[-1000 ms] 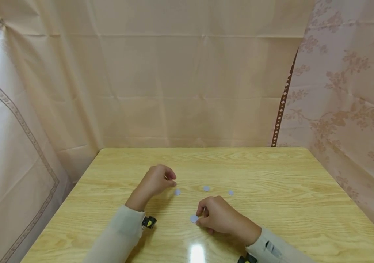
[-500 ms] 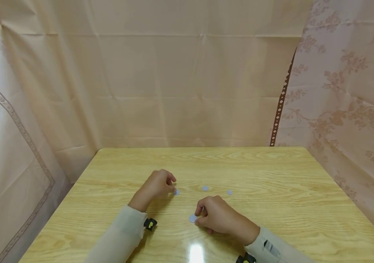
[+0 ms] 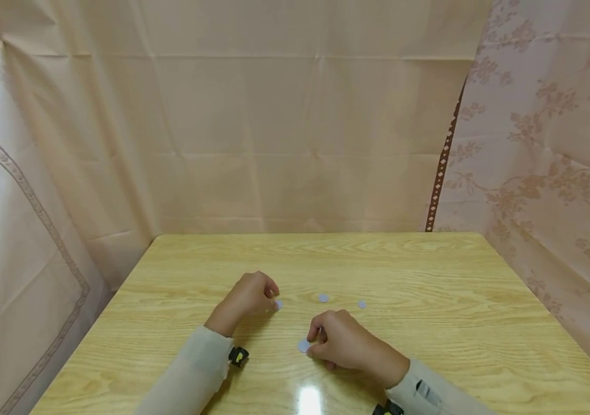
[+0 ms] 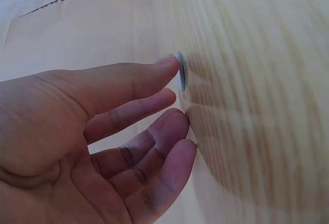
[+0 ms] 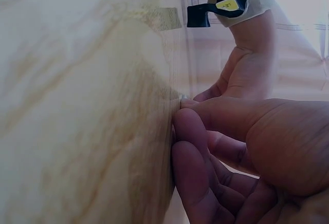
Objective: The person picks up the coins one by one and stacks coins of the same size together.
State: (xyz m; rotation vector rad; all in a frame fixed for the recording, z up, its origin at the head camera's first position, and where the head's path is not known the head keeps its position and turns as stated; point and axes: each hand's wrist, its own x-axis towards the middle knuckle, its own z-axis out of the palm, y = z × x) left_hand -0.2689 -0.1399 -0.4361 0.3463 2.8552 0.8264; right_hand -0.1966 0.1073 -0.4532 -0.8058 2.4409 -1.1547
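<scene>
While the left grip (image 3: 252,295) is touching the small left disc (image 3: 279,305) with its thumb, gap narrow, nothing visibly pinched, the right grip (image 3: 344,341) is resting at the right edge of the larger disc (image 3: 303,346); can't tell if it's pinching. Both are sitting on the worktop (image 3: 430,328), middle disc (image 3: 323,298) and right disc (image 3: 362,304) lying farther right. Discs look thin: should be pressing one rim lightly, getting a nail under the opposite edge, not dragging.
</scene>
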